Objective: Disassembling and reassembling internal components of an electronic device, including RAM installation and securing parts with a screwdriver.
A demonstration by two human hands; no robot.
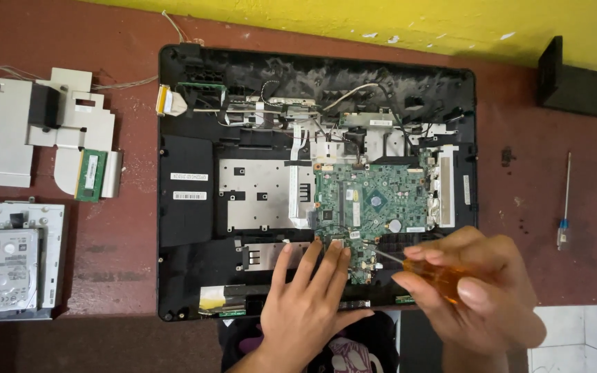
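On the reddish-brown surface (119,235) lies an opened black computer chassis (184,207), its green circuit board (371,200) exposed toward the right of the middle. The left hand (309,304) lies flat and released, fingertips pressing the board's lower edge. The right hand (475,290) is clenched around the amber handle of a screwdriver (440,276), whose thin shaft angles in toward the board's lower right corner — the tip itself is too small to make out.

To do this well, I judge the shaft should stand more nearly square to the screw head before any turning, with steady downward pressure so it does not slip onto the fine components. The flat hand should hold the board still without flexing it.

Well apart to the left sit a metal shield plate (1,131), a green memory stick (91,175) and a hard drive (1,269) in its bracket; a second, slim screwdriver (565,200) lies to the right.
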